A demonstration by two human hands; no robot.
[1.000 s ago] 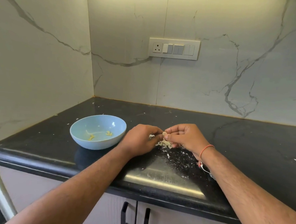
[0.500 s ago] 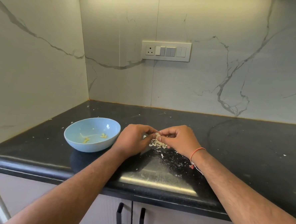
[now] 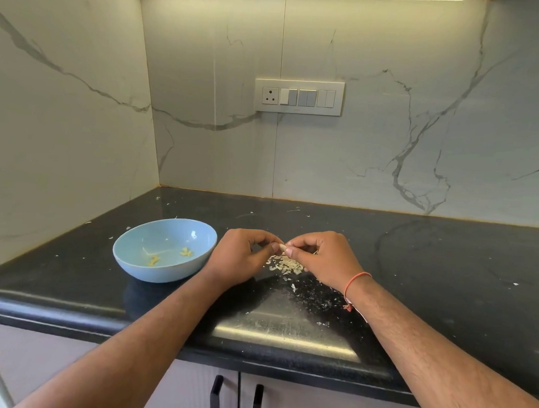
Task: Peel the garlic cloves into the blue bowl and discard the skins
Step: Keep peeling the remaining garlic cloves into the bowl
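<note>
both hands meet over the black counter (image 3: pixel 447 262), just right of the blue bowl (image 3: pixel 164 250). the left hand (image 3: pixel 239 255) has its fingers curled in, and the right hand (image 3: pixel 321 257) does too, and between their fingertips they pinch one small garlic clove (image 3: pixel 280 246), pale and only partly showing. the clove is held a little above the counter, not in the bowl. how much skin is on it i cannot tell, it is too small and half hidden by the fingers.

right under the hands lies a heap of garlic skins (image 3: pixel 285 264), dry and whitish, with smaller flakes scattered toward the front edge of the counter and a few stray bits farther back and by the bowl. the right wrist wears an orange thread band (image 3: pixel 356 280).

the bowl sits on the counter close beside the left hand; whether they touch i cannot tell. inside it are a few yellowish peeled cloves (image 3: pixel 185 253), some near the middle and some closer to the near wall, apart from each other.

behind, a marble-look wall carries a switch plate (image 3: pixel 299 96) with a socket. below the counter edge, two black cabinet handles (image 3: pixel 217 397) show on the pale doors.
</note>
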